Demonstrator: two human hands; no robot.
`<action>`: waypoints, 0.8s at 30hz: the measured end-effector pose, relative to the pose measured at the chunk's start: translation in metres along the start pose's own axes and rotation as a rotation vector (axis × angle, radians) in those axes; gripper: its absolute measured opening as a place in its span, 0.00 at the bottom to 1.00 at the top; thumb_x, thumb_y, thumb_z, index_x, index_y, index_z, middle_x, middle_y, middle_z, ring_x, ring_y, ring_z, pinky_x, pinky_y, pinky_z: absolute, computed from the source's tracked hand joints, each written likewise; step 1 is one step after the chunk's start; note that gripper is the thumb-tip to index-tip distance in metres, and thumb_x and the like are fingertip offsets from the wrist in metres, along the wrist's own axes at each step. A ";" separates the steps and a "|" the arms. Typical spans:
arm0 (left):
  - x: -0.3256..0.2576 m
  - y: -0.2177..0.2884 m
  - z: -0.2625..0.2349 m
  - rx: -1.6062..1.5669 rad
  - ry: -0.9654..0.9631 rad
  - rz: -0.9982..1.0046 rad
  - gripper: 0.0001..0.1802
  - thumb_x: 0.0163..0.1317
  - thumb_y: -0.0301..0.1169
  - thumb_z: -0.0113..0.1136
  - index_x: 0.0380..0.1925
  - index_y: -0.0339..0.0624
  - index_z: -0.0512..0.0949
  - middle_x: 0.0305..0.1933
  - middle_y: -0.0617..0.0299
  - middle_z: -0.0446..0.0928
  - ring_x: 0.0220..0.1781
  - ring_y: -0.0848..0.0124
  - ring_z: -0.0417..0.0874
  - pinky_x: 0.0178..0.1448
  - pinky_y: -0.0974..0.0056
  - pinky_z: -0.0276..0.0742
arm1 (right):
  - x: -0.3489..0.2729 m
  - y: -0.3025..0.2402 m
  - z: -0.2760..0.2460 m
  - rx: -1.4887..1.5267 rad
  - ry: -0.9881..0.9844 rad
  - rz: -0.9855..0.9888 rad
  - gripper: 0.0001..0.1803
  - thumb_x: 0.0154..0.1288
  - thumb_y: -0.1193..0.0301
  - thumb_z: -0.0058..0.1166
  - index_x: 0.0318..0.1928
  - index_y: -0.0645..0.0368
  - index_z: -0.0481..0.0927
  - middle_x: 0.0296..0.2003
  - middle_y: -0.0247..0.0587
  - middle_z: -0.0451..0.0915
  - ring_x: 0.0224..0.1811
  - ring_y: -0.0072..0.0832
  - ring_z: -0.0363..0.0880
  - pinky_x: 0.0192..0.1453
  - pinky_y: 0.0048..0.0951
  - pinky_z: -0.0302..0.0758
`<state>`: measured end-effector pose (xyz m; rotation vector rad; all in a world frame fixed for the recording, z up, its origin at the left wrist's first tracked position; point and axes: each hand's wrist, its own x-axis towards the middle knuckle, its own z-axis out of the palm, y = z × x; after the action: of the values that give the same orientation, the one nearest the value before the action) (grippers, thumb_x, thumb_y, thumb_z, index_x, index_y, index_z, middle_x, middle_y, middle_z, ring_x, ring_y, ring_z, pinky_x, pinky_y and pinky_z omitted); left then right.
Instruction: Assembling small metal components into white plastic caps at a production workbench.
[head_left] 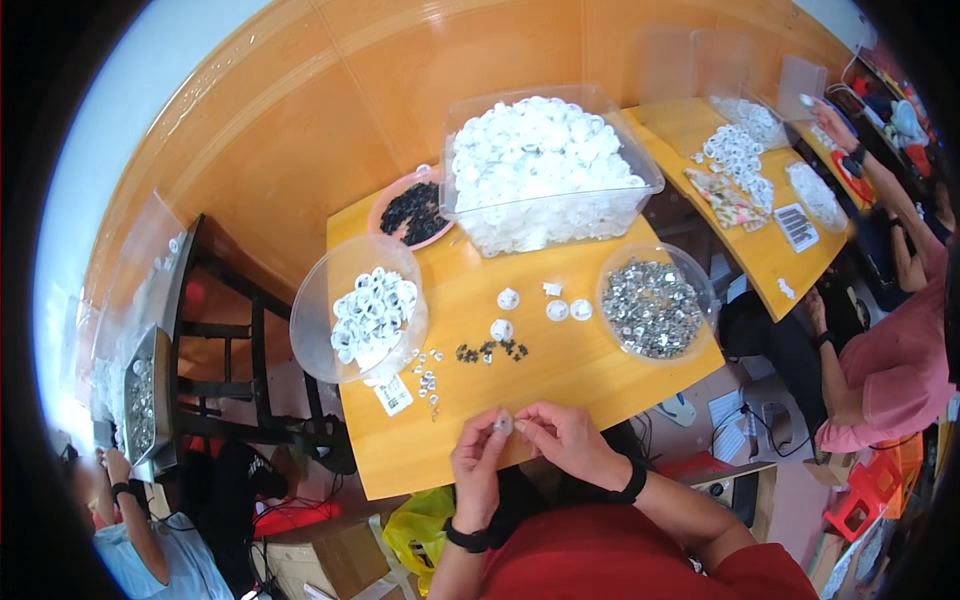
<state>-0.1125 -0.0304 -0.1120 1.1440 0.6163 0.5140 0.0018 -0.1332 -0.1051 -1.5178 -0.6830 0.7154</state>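
Note:
Close to the table's near edge, my left hand (pixel 478 458) pinches a small round white plastic part (pixel 504 423) between thumb and fingers. Right beside it, the fingers of my right hand (pixel 568 438) are pressed together; whatever they hold is too small to make out. Ahead of my hands lie a row of small dark metal pieces (pixel 515 349) and a few white round parts (pixel 501 329). Small shiny pieces (pixel 428 381) are scattered to the left, by a round clear tub (pixel 307 318) of white ring-shaped parts (pixel 378 312).
A large clear bin (pixel 560 208) heaped with white parts stands at the back. Behind the left tub sits a pink bowl (pixel 440 236) of black pieces; a clear tub (pixel 706 290) of metal pieces is at right. Co-workers sit at right (pixel 890 380) and lower left (pixel 180 560).

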 end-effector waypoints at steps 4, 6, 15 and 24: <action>0.021 0.055 -0.009 -0.128 0.128 0.097 0.17 0.63 0.23 0.57 0.52 0.37 0.73 0.56 0.58 0.74 0.56 0.70 0.74 0.63 0.64 0.70 | 0.013 -0.014 -0.031 -0.216 0.055 0.037 0.09 0.66 0.72 0.53 0.38 0.67 0.78 0.22 0.35 0.78 0.22 0.19 0.78 0.27 0.21 0.74; 0.038 0.105 -0.006 -0.241 0.061 0.309 0.30 0.68 0.31 0.51 0.67 0.38 0.55 0.66 0.50 0.62 0.61 0.62 0.71 0.67 0.60 0.67 | 0.030 -0.018 -0.048 -0.305 0.099 -0.039 0.08 0.65 0.72 0.54 0.36 0.66 0.78 0.21 0.39 0.78 0.20 0.22 0.79 0.26 0.23 0.74; 0.015 0.062 -0.020 -0.342 0.044 0.073 0.19 0.71 0.37 0.46 0.57 0.40 0.67 0.54 0.56 0.73 0.46 0.71 0.76 0.50 0.69 0.71 | 0.105 -0.015 -0.054 -0.924 0.271 -0.307 0.10 0.58 0.80 0.50 0.42 0.63 0.75 0.36 0.53 0.73 0.34 0.51 0.75 0.38 0.45 0.73; -0.005 0.018 -0.018 -0.260 0.091 -0.143 0.12 0.68 0.31 0.52 0.49 0.39 0.74 0.45 0.62 0.78 0.39 0.78 0.76 0.46 0.72 0.71 | 0.103 0.001 -0.055 -1.018 0.228 -0.313 0.07 0.59 0.78 0.51 0.39 0.66 0.76 0.32 0.51 0.77 0.32 0.44 0.79 0.37 0.38 0.75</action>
<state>-0.1298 -0.0157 -0.0989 0.8287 0.6829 0.5086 0.1094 -0.0878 -0.1083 -2.2770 -1.1631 -0.1103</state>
